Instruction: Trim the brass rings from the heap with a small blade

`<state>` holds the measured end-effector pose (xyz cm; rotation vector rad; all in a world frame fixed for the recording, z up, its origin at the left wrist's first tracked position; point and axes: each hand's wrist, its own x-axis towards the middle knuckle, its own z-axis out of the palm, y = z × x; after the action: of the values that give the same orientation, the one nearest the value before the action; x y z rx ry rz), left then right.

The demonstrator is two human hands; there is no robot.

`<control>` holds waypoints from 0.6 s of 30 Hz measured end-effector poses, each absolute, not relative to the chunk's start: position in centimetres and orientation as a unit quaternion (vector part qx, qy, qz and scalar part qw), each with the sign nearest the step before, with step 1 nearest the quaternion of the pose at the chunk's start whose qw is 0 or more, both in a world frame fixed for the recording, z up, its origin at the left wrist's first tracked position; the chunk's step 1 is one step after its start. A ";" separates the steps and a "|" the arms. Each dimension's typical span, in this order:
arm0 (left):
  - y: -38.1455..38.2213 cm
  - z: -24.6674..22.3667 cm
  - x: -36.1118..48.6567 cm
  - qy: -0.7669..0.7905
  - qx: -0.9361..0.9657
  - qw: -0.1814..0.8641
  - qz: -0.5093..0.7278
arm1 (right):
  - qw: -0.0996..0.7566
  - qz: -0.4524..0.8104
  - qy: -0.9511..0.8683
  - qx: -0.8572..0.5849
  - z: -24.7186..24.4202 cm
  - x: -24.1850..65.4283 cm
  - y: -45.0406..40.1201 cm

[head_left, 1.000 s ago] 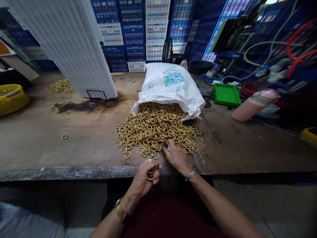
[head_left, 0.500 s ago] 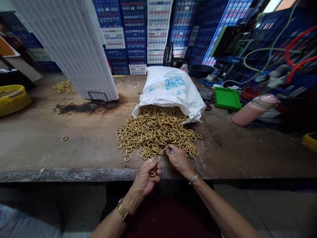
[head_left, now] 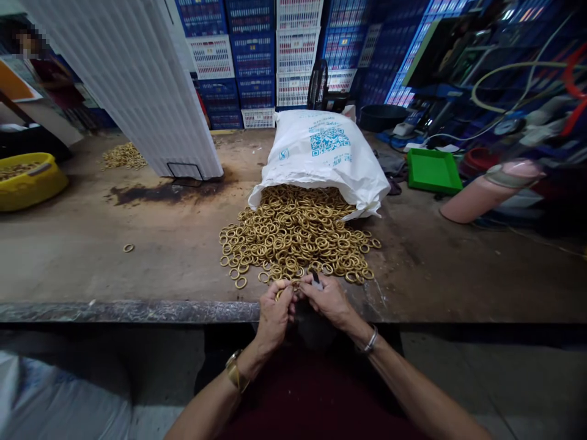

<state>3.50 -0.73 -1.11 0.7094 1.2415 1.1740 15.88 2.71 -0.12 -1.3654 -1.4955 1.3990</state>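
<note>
A heap of gold-coloured metal rings (head_left: 298,238) spills from the mouth of a white woven sack (head_left: 321,150). My left hand (head_left: 275,315) is closed on rings at the near edge of the table, just in front of the heap. Beside it, fingertips meeting, is my right hand (head_left: 330,300). It is closed round a small grey tool (head_left: 317,282) with a dark end, too small to name; whether it also pinches a ring is hidden by the fingers.
One loose ring (head_left: 128,248) lies to the left. A leaning white corrugated panel (head_left: 137,91), a second ring pile (head_left: 123,157) and a yellow basin (head_left: 32,183) stand further left. To the right are a green tray (head_left: 433,170) and a pink bottle (head_left: 490,192). Stacked crates (head_left: 252,55) line the back.
My right hand has come away from the heap and towards my left hand, so their fingertips now meet. A person has come into sight at the far left as the view shifted.
</note>
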 end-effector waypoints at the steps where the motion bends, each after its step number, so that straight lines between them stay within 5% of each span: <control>1: -0.8 -1.2 3.5 0.541 0.314 0.596 0.503 | 0.332 0.544 -0.566 -0.522 -0.2 15.9 2.7; 6: -0.9 -1.3 3.4 0.543 0.338 0.590 0.492 | 0.332 0.526 -0.576 -0.531 -0.7 16.0 2.7; 12: -0.4 -0.9 2.5 0.451 0.278 0.716 0.455 | 0.318 0.403 -0.715 -0.476 -0.8 16.4 2.6; 18: -0.3 -0.7 1.9 0.436 0.290 0.725 0.448 | 0.306 0.455 -0.675 -0.494 -0.3 16.1 2.6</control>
<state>1.89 -0.26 -0.73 0.6397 0.9627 0.9880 16.12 2.57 -0.35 -1.3080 -1.7862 1.2049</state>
